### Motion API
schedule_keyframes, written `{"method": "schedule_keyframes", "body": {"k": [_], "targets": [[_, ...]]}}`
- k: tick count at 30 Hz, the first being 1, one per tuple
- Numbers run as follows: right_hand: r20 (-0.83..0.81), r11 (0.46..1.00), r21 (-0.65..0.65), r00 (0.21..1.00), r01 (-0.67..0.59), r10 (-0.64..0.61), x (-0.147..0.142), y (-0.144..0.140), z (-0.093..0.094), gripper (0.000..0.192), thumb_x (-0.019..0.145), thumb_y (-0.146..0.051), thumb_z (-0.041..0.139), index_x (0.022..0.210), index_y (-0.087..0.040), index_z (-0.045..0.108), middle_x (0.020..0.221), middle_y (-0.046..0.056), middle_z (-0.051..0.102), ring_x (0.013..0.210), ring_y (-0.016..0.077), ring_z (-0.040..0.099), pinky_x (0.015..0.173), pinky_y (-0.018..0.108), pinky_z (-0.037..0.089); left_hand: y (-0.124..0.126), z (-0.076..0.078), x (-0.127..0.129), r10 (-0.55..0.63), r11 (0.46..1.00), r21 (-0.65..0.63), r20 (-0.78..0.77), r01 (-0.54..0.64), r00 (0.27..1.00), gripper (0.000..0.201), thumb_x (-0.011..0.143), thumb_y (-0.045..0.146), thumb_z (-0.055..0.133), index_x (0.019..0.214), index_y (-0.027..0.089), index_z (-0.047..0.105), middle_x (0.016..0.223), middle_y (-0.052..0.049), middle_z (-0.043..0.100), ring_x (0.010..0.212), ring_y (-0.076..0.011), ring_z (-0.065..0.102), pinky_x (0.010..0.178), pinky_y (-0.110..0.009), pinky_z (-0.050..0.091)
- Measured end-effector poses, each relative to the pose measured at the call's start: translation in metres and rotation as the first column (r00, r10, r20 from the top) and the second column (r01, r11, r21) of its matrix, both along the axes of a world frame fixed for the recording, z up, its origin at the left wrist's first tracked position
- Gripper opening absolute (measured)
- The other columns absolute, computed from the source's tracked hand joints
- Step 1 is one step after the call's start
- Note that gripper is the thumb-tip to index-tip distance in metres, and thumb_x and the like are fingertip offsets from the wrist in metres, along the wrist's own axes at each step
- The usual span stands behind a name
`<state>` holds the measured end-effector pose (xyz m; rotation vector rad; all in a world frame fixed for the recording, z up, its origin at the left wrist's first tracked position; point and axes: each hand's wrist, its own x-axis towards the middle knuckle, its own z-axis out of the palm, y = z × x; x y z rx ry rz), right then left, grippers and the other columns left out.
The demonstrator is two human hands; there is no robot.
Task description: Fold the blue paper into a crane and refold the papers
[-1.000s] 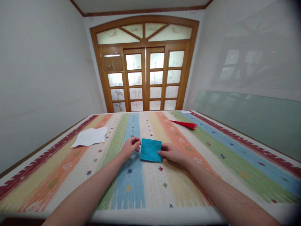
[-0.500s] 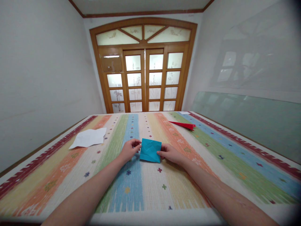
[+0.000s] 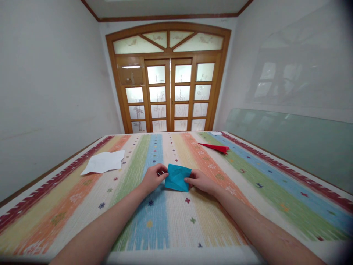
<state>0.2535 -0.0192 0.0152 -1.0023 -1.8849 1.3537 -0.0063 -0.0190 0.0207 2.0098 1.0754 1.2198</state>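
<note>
A small, folded square of blue paper (image 3: 178, 178) with crease lines is held just above the tablecloth, between both hands. My left hand (image 3: 154, 178) is closed at the paper's left edge, thumb and forefinger pinching it there. My right hand (image 3: 202, 181) grips the right edge, its thumb lying on the front face and its fingers behind, partly hidden by the paper.
A striped tablecloth (image 3: 176, 221) covers the table. White creased paper (image 3: 104, 162) lies at the left; a folded red paper shape (image 3: 216, 148) lies at the right. A small white piece (image 3: 216, 133) sits near the far edge. Beyond stand wooden glass doors (image 3: 170, 94).
The blue paper has shifted slightly to the right and tilted a little. My left thumb and forefinger have come together at its left edge; my right hand keeps its grip.
</note>
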Motion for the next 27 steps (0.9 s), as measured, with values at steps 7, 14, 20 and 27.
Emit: {"method": "schedule_keyframes", "body": {"k": [7, 14, 20, 27], "targets": [[0.048, 1.0, 0.024, 0.999, -0.003, 0.002, 0.001, 0.002, -0.003, 0.023, 0.079, -0.041, 0.065, 0.084, -0.018, 0.063, 0.078, 0.004, 0.064, 0.069, 0.0173, 0.057, 0.066, 0.031, 0.046, 0.003, -0.004, 0.0, -0.082, 0.986, -0.136, 0.083, 0.093, 0.993, 0.023, 0.08, 0.036, 0.066, 0.09, 0.016, 0.068, 0.079, -0.005, 0.067, 0.067, -0.0153, 0.059, 0.062, -0.026, 0.046], [0.055, 0.995, 0.081, 0.997, -0.051, 0.047, 0.001, 0.001, -0.001, 0.029, 0.083, -0.046, 0.062, 0.09, -0.018, 0.064, 0.081, 0.004, 0.063, 0.069, 0.0165, 0.055, 0.065, 0.03, 0.045, 0.009, -0.01, 0.002, -0.164, 0.923, -0.305, 0.236, 0.234, 0.958, 0.026, 0.076, 0.039, 0.068, 0.087, 0.016, 0.065, 0.076, -0.004, 0.063, 0.066, -0.0154, 0.058, 0.059, -0.026, 0.046], [-0.134, 0.998, -0.059, 0.99, 0.036, -0.044, 0.002, 0.001, -0.001, 0.047, 0.092, -0.056, 0.044, 0.115, -0.019, 0.061, 0.091, 0.008, 0.062, 0.073, 0.0166, 0.059, 0.064, 0.031, 0.049, 0.011, -0.001, -0.004, -0.054, 0.924, -0.329, 0.393, 0.195, 0.918, 0.016, 0.07, 0.032, 0.063, 0.073, 0.018, 0.057, 0.069, 0.0, 0.056, 0.063, -0.013, 0.051, 0.059, -0.024, 0.04], [-0.174, 0.997, -0.068, 0.984, 0.034, -0.045, 0.001, 0.001, -0.001, 0.051, 0.095, -0.053, 0.043, 0.136, -0.023, 0.048, 0.122, 0.013, 0.057, 0.098, 0.0202, 0.06, 0.068, 0.029, 0.052, 0.007, -0.001, -0.007, -0.11, 0.856, -0.405, 0.466, 0.322, 0.878, 0.013, 0.063, 0.027, 0.058, 0.068, 0.019, 0.049, 0.061, 0.001, 0.05, 0.056, -0.0128, 0.044, 0.054, -0.024, 0.035]]}}
